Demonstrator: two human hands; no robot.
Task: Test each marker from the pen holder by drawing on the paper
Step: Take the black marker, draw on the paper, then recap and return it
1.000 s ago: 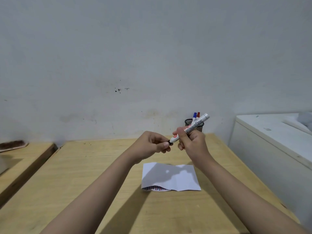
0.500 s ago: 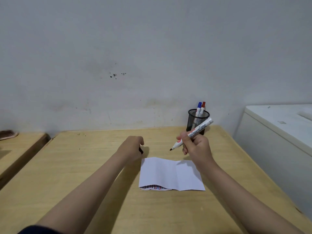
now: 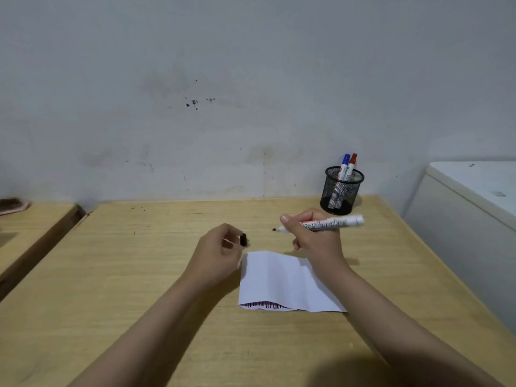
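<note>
Right hand (image 3: 315,238) clamped on uncapped marker (image 3: 321,224); left hand (image 3: 220,252) pinches cap (image 3: 243,239). Lower your tip onto paper (image 3: 282,280), left of holder (image 3: 342,189); stroke lightly.

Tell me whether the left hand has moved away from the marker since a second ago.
Yes. The left hand with the black cap dropped leftward toward the table, off the marker.

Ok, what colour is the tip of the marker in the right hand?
Black, on the uncapped marker in the right hand; the head view shows it.
</note>
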